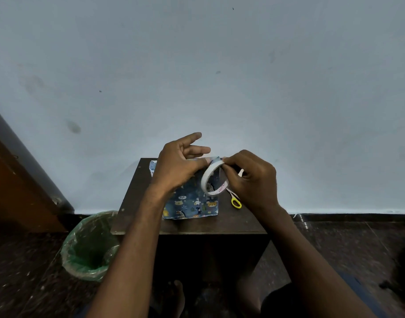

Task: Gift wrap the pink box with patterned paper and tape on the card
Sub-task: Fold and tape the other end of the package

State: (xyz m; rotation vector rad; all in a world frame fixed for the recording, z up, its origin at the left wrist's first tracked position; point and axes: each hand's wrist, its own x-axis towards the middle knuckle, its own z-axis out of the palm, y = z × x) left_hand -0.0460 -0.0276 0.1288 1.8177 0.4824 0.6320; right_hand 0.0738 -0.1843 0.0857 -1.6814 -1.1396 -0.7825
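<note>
Head view: tape roll (pixel 214 179) carries unreadable pink print, gripped by right hand (pixel 250 179)

So the small tabletop (pixel 137 216) sits right up against the wall (pixel 219 65), and the wrapped box (pixel 192 204) is on it, roughly in the middle. Scissors (pixel 235 200) lie on the tabletop just to the right of the box. Both hands are above the box: left hand (pixel 178 164) over its left part, right hand (pixel 252 177) over its right edge, with the tape roll (pixel 208 177) held between them. Down on the floor (pixel 24 271), left of the table, there's a bin (pixel 89 246) with a bag in it. A wooden door (pixel 17 180) stands further left.
</note>
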